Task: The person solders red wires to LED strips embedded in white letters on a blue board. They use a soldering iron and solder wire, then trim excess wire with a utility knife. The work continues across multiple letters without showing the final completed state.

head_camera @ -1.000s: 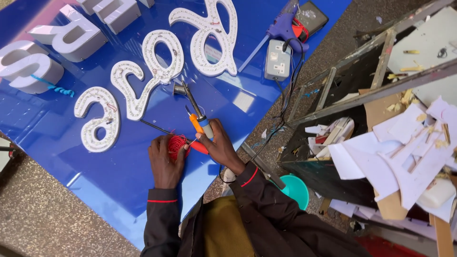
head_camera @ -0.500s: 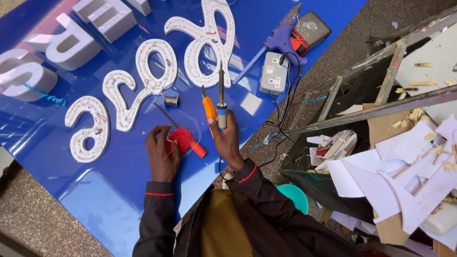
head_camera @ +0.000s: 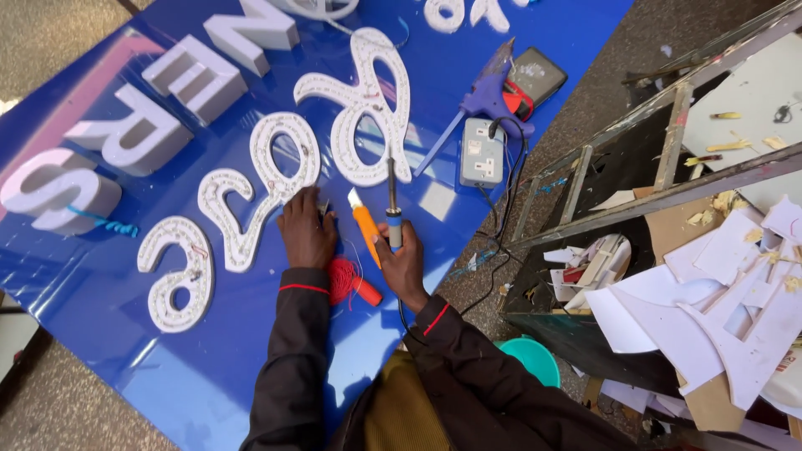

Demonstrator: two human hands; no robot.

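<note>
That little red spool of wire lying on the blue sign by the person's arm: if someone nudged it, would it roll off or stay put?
The red spool of thin wire looks round, so a nudge would probably set it rolling over the glossy blue sign panel, which seems smooth. It appears small and likely light. The loose strand trailing from it looks floppy and might snag or unwind.

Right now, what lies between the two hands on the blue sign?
In the head view, an orange knife lies between the left hand and the right hand, which holds a soldering iron; a red spool sits just below.
</note>
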